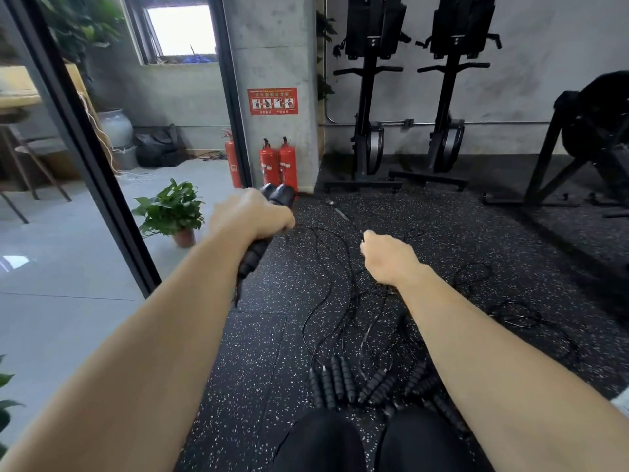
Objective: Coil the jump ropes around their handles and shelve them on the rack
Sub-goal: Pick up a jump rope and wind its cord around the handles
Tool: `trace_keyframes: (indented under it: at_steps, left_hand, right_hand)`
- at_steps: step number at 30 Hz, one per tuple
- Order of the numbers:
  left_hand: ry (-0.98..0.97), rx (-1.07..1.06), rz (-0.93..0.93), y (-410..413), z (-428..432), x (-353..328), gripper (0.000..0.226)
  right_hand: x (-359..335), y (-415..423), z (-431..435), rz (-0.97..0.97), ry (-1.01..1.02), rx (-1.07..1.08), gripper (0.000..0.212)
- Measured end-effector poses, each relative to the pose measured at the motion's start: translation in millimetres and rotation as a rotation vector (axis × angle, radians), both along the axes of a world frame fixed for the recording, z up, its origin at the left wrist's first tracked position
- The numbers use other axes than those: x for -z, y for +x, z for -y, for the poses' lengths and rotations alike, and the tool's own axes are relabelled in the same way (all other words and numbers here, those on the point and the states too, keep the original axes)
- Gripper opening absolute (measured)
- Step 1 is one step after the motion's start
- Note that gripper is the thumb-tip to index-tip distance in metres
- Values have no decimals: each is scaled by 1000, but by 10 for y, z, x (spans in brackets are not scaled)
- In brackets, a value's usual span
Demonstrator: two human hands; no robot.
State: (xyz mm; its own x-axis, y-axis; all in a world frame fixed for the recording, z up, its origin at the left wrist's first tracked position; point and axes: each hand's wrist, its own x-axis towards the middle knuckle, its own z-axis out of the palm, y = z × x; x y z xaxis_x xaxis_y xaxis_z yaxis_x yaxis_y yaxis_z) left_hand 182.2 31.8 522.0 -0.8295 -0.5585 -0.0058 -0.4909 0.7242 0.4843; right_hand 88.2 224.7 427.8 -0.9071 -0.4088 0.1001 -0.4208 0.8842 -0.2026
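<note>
My left hand [253,216] grips two black jump-rope handles [277,195] side by side, their ends sticking out above and below my fist. A thin black rope [316,253] runs from them down to the floor. My right hand [384,255] is raised further right with fingers curled; it seems to pinch the thin rope, though the cord at the fingertips is hard to see. Several more black foam handles [335,383] lie on the speckled rubber floor in front of my knees, their ropes [371,301] tangled and spread out beyond them.
Two red fire extinguishers [279,163] stand by a concrete pillar ahead. A potted plant [173,211] sits left by a glass partition's black frame [112,199]. Black exercise machines [371,97] line the back wall, and another [592,137] stands at the right. No rack is in view.
</note>
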Motion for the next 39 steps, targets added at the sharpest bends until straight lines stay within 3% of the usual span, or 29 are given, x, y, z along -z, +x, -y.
trace_keyframes:
  at_steps: [2, 4, 8, 13, 16, 19, 23, 26, 31, 35, 39]
  left_hand:
    - [-173, 23, -16, -5, -131, 55, 60]
    - [-124, 119, -68, -51, -311, 106, 73]
    - [300, 282, -147, -142, -596, 194, 27]
    - [450, 250, -191, -170, -578, 216, 33]
    - [596, 213, -378, -131, -560, 169, 31]
    - [662, 215, -522, -124, -473, 87, 44]
    - [765, 219, -698, -107, -287, -171, 36]
    - [704, 175, -721, -108, -196, -274, 31]
    - [383, 39, -446, -83, -108, -83, 18]
    - [156, 22, -331, -76, -237, 57, 49]
    - [146, 137, -430, -103, -556, 168, 59]
  right_hand:
    - [-95, 44, 67, -76, 109, -60, 6]
    - [-158, 89, 184, -148, 197, -128, 12]
    - [-247, 171, 380, -280, 210, -225, 33]
    - [-250, 168, 317, -212, 87, -199, 37]
    - [-189, 64, 292, -105, -113, -170, 29]
    - [-113, 3, 224, 140, -322, -119, 14]
    - [99, -3, 71, 238, -350, -14, 18]
    - [149, 33, 43, 206, -335, 5, 22]
    - [-3, 75, 78, 36, -134, -1, 11]
    - [-51, 101, 96, -25, -39, 0, 12]
    - [-93, 173, 199, 11, 102, -16, 21]
